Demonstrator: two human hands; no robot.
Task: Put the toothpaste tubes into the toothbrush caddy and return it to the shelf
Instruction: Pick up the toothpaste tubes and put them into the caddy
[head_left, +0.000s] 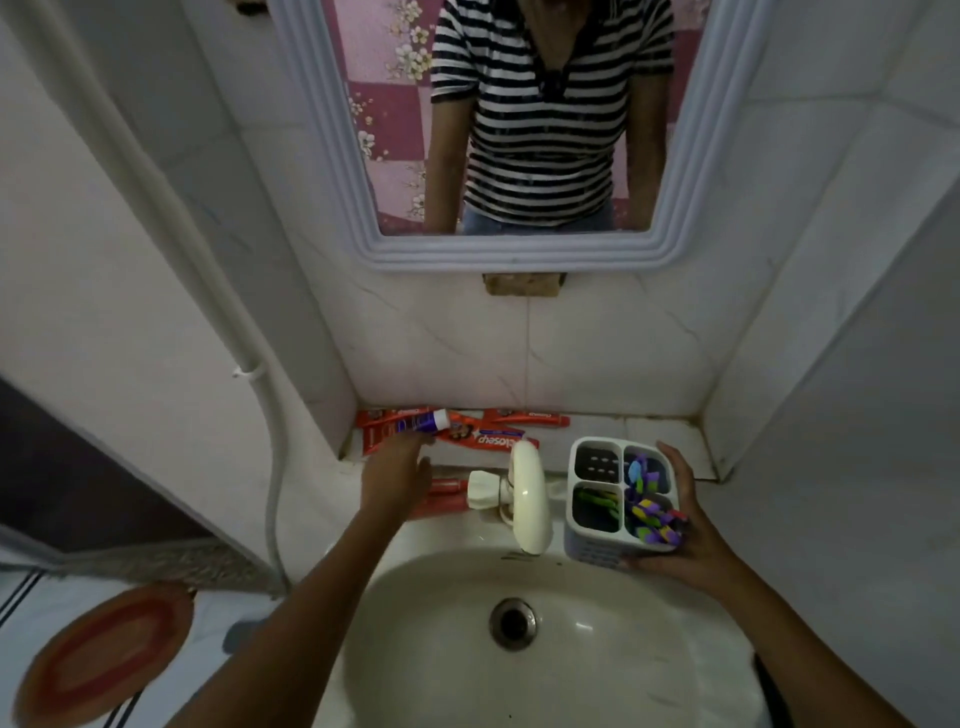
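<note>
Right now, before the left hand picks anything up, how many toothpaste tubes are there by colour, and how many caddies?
Red shelf tubes: 4, overlapping, so a best count
Purple-and-white tube: 1
Red basin-rim tubes: 2, partly behind the left hand
Caddy, in the right hand: 1
Total: 8

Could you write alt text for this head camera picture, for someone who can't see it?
Over a white sink, a person's right hand holds a white four-compartment toothbrush caddy with colourful toothbrushes, while the left hand reaches for red toothpaste tubes on the tiled shelf behind the tap. A mirror above reflects a striped shirt.
</note>
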